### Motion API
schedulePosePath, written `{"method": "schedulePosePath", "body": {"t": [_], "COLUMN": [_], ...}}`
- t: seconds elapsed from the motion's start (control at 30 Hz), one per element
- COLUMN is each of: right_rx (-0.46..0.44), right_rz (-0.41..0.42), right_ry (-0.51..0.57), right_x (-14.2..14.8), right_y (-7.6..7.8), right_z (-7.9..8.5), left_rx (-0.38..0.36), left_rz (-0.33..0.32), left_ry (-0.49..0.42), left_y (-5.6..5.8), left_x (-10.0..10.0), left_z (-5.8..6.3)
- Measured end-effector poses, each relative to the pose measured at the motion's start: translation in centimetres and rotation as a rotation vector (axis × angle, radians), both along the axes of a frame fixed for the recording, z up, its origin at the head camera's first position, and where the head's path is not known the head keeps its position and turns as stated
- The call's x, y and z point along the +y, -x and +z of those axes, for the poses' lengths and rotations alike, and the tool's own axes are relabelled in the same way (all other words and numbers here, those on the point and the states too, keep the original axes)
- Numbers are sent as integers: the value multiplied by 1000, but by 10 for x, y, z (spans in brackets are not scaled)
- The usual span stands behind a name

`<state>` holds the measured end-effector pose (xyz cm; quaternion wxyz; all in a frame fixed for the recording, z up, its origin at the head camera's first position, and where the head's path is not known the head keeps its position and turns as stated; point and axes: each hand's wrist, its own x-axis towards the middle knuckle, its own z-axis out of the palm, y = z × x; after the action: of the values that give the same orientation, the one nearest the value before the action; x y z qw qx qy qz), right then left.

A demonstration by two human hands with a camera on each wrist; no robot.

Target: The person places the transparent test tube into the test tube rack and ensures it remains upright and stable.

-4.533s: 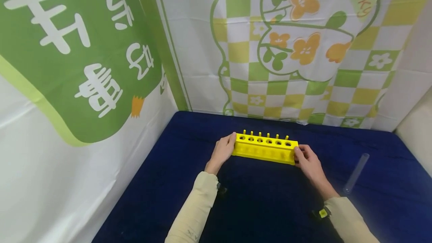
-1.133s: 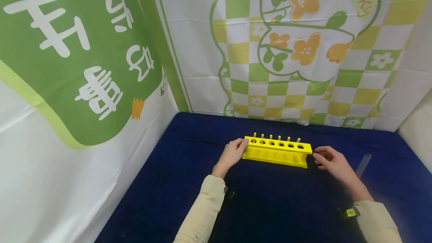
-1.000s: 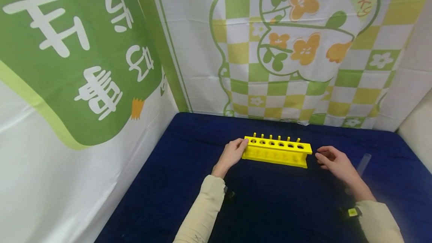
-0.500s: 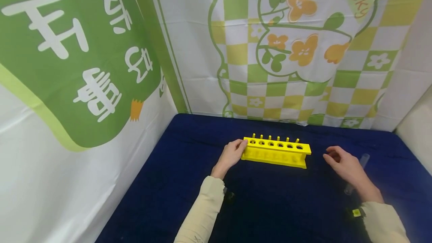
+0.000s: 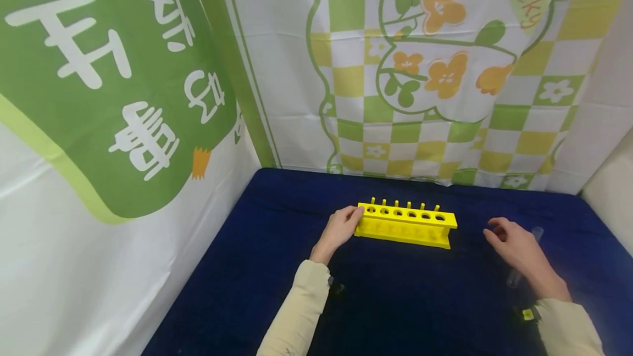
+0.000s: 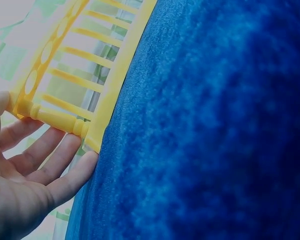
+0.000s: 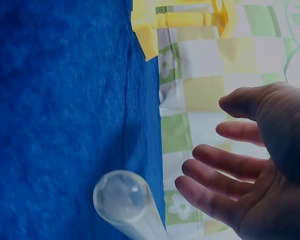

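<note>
A yellow test tube rack [image 5: 403, 231] stands upright on the dark blue cloth, its row of round holes unfilled and its short pegs along the back. At its left end my left hand [image 5: 340, 228] grips it, thumb by the top plate and fingertips against the end post [image 6: 57, 117], as the left wrist view shows. My right hand [image 5: 518, 243] hovers to the right of the rack, apart from it, fingers loosely bent and holding nothing. Beneath that hand lies a clear test tube [image 5: 514, 278], its middle hidden by the hand and wrist; the right wrist view shows its rounded end [image 7: 120, 196].
Dark blue cloth [image 5: 395, 295] covers the table. A patterned green and white curtain [image 5: 395, 98] hangs behind the rack, and another sheet [image 5: 207, 246] borders the table at the left.
Since the earliest frame the rack has shifted right and slightly nearer. My right hand has let go of its right end and moved right, over the test tube. The left hand stays on the rack.
</note>
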<state>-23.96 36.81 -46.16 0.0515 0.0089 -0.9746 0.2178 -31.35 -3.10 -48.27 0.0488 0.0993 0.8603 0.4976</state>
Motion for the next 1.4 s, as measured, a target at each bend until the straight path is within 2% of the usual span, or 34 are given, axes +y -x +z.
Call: {"method": "schedulePosePath", "body": {"t": [0.3,0.7,1.4], "right_rx": [34,4,-47], "right_rz": [-25,-77,-187], "right_ry": [-63,-127,-113], "right_x": [11,25,49], "right_y": [-3,-3,-7], "right_z": [3,2,-5], "left_rx": [-14,-24,-13], "left_rz": [-1,1,-7], "left_ry": [-4,-8,-13], "left_y": [-1,0,1], "left_x": [0,-1,0], "left_z": [0,2,0]}}
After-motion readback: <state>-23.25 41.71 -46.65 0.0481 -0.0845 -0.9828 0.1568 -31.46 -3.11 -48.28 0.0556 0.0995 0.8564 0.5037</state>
